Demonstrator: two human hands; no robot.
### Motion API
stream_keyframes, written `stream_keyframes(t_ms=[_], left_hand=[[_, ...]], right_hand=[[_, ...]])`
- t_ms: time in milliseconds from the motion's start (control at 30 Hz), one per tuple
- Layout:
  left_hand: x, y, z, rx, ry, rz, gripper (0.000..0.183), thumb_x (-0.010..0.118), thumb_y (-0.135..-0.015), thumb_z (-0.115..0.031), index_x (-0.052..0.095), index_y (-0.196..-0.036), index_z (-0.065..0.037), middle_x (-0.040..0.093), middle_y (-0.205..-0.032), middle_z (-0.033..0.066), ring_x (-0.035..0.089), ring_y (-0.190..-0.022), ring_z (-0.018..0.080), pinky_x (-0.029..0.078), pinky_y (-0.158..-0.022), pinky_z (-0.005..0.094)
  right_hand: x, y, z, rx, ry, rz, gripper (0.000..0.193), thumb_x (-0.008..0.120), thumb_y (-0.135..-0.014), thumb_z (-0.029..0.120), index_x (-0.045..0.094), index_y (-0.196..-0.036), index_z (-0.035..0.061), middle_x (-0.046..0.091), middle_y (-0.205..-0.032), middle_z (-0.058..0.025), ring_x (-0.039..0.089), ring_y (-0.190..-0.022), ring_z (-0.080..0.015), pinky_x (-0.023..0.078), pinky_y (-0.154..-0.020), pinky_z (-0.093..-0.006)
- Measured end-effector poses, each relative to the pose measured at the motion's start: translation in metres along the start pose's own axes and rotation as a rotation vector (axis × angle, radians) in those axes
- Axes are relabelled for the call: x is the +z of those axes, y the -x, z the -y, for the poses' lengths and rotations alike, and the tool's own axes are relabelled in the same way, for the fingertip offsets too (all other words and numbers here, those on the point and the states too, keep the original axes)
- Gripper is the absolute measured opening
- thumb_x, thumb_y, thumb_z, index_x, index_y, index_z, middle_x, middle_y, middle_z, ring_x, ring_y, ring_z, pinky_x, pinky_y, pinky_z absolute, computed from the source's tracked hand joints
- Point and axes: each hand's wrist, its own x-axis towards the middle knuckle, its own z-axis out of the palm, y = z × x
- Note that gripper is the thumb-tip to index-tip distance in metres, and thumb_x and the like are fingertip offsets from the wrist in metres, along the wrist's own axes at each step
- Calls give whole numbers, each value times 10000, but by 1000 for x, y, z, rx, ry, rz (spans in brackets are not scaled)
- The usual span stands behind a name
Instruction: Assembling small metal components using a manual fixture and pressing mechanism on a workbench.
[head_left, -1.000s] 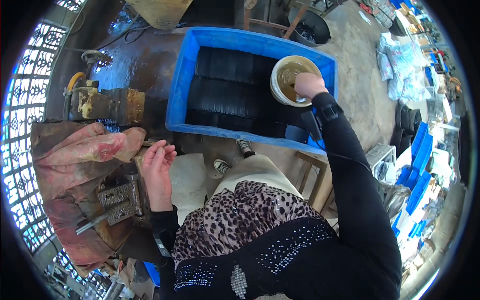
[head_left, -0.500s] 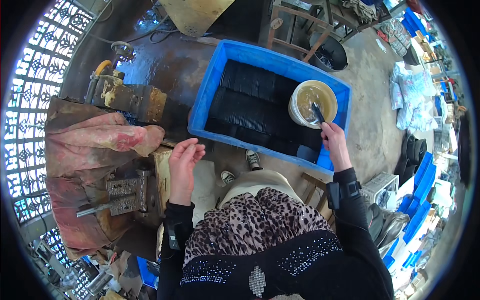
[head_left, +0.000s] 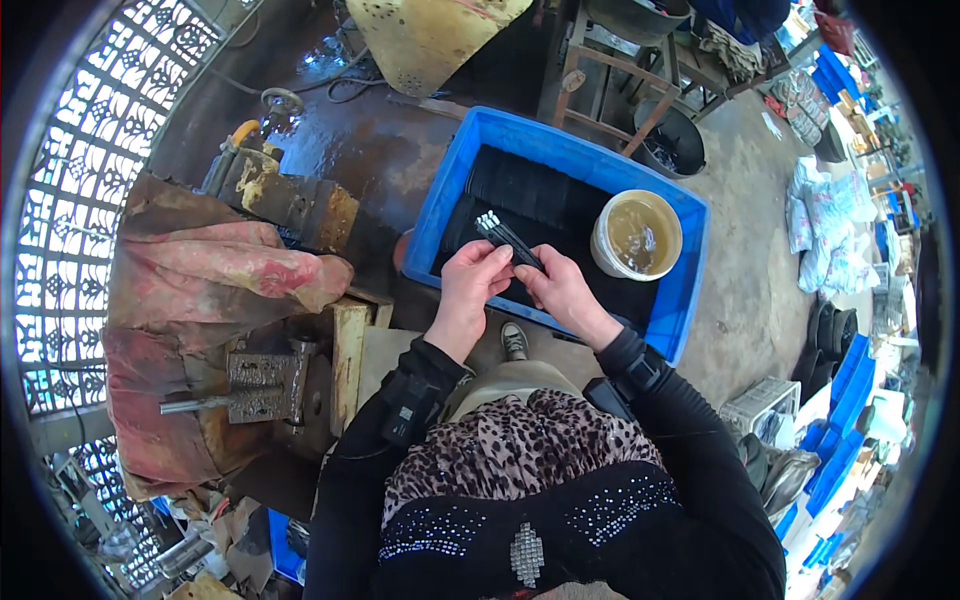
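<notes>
A small bundle of thin black strips with pale, shiny ends is held between my two hands, over the near side of a blue plastic crate. My left hand is closed around the bundle's left side with thumb and fingers. My right hand pinches its lower right end. Inside the crate lie packed rows of thin black pieces, partly hidden by my hands. A cream bucket of cloudy brownish liquid stands at the crate's right end, just beyond my right hand.
To the left is a metal fixture beside a stained reddish cloth. A rusty machine part sits behind it. A wooden frame and a dark tub stand at the back right. White sacks lie on the right.
My right hand has brought the black strips out of the bucket toward the middle. My left hand has moved right and closed on them too. The view has shifted slightly.
</notes>
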Motion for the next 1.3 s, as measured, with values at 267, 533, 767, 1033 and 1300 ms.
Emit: stream_keyframes(t_ms=[267, 533, 767, 1033, 1300], left_hand=[[-14, 10, -1, 59, 144, -133, 142, 674, -896, -147, 622, -1020, -102, 669, -936, 11, 644, -839, 124, 511, -768, 277], [-37, 19, 3, 97, 311, -116, 112, 643, -911, -124, 620, -1017, -92, 674, -958, 20, 652, -845, 134, 519, -768, 282], [-49, 21, 3, 55, 203, -129, 115, 635, -918, -131, 613, -1019, -81, 675, -958, 32, 662, -852, 138, 518, -764, 273], [-72, 37, -12, 226, 237, -183, 183, 602, -937, -120, 611, -1112, -66, 659, -970, 34, 607, -816, 105, 486, -748, 245], [-97, 70, -10, 182, 180, -236, 257, 545, -952, -61, 585, -1206, -52, 643, -1024, 49, 604, -906, 134, 493, -789, 278]], right_hand=[[18, -8, -1, 153, -332, 142, 185, 536, -983, 239, 501, -956, 59, 542, -699, 6, 503, -564, -67, 403, -476, -219], [38, -9, 5, 205, -514, 183, 216, 458, -1016, 278, 493, -940, 79, 543, -731, 4, 504, -530, -70, 397, -446, -207], [46, -8, 5, 165, -232, 159, 226, 452, -1016, 275, 516, -968, 64, 559, -736, -3, 532, -540, -81, 423, -463, -208], [6, -83, -70, 341, -330, -436, 256, 448, -1001, 283, 527, -928, 51, 562, -701, -41, 549, -509, -132, 449, -432, -273], [-44, -195, -220, 368, 158, -845, 312, 440, -999, 297, 529, -938, 4, 620, -789, -136, 623, -619, -278, 506, -527, -391]])
